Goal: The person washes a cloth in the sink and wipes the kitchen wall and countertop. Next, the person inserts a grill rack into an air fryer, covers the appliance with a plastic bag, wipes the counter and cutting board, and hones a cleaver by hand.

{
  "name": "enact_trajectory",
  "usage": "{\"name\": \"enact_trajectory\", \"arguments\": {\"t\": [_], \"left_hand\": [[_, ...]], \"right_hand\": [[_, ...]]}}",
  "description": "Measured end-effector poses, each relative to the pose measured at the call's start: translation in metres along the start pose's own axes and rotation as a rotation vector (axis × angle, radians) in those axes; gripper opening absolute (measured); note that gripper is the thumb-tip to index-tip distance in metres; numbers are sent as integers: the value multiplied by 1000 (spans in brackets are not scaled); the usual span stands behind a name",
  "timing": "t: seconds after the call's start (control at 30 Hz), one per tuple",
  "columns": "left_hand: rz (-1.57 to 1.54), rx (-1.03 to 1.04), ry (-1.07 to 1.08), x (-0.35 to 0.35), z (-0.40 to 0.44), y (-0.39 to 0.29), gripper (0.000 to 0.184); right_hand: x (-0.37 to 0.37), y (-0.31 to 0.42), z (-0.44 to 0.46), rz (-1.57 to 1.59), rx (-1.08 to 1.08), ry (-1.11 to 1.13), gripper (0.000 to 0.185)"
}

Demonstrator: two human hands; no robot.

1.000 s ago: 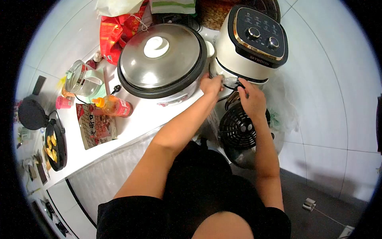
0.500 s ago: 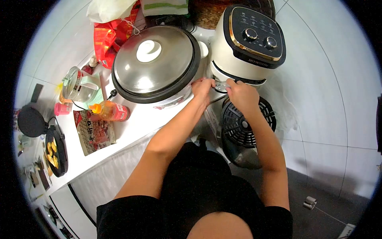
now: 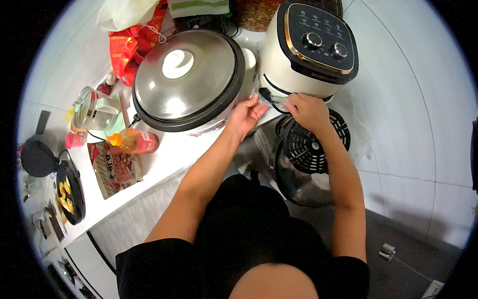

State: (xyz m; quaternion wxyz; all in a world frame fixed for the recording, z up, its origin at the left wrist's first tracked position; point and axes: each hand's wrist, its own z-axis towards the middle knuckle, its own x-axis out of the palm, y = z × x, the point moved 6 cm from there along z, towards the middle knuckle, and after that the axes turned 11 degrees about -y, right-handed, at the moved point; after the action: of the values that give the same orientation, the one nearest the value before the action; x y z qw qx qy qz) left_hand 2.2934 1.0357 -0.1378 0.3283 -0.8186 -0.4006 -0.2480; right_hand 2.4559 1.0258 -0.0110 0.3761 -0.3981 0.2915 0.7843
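Note:
In front of the white air fryer (image 3: 281, 72), a black plug (image 3: 265, 93) with its cord lies among crinkled clear plastic (image 3: 275, 101). My right hand (image 3: 309, 113) pinches the plastic just right of the cord. My left hand (image 3: 245, 117) is palm up at the counter's edge, its fingers apart, close to the plastic's left end. Below my right forearm is a black slotted rack (image 3: 306, 149) over a dark round vessel (image 3: 301, 188), partly covered by that arm. A large pot with a metal lid (image 3: 199, 89) stands left of my left hand.
On the white counter (image 3: 172, 152) are a sauce bottle (image 3: 138, 141), a printed food packet (image 3: 115, 169) and a glass jug (image 3: 97, 112). A red bag (image 3: 124, 55) sits behind the pot. At far left, an open black pan (image 3: 69, 194) holds yellow food pieces.
My hands have moved apart. My left hand has turned palm up and spread its fingers; my right has shifted slightly right. The black plug now shows between them. The view has shifted slightly.

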Motion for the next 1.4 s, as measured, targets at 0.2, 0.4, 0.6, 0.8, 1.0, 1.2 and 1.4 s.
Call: {"name": "enact_trajectory", "arguments": {"t": [0.2, 0.4, 0.6, 0.8, 1.0, 1.2, 1.4], "left_hand": [[491, 258, -108, 30, -3, -11, 38], [232, 258, -242, 13, 3, -2, 25], [20, 156, -197, 10, 0, 1, 8], [-191, -118, 38, 18, 13, 17, 11], [469, -5, 54, 6, 11, -4, 38], [453, 24, 213, 33, -19, -6, 36], [741, 177, 200, 27, -30, 21, 37]], "right_hand": [[2, 11, -6, -160, -107, 30, 26], [-6, 40, -20, -243, -29, -118, 46], [8, 47, -23, -350, 28, -228, 40], [-3, 56, -27, -225, -14, -303, 27], [2, 59, -63, -37, -244, -253, 23], [29, 58, -100, -220, -34, 66, 31], [72, 45, -94, -122, 332, 200, 29]]}}
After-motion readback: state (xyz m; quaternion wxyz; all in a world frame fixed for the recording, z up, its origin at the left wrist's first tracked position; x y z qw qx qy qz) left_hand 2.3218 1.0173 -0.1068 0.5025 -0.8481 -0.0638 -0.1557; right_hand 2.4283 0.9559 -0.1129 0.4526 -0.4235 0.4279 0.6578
